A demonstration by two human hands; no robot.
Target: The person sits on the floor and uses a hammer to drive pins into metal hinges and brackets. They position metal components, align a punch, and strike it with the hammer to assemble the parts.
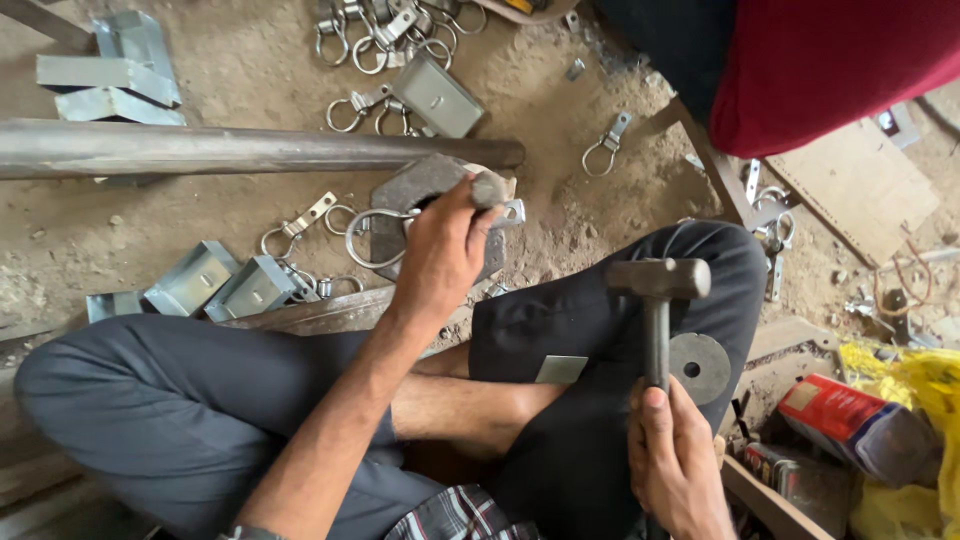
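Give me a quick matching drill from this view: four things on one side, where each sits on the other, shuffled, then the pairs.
Things:
1. hammer
2. punch
3. long pipe
4. flat washer

Places:
A. lying across the dirt floor, above the work block
B. gripped in the left hand over the ring clamp
C. resting on the dark trouser leg, beside the hammer handle
D. raised upright in the right hand

Pairs: 1-D, 2-B, 3-A, 4-C

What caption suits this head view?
Left hand steadies a punch on a metal block; right hand grips a hammer.
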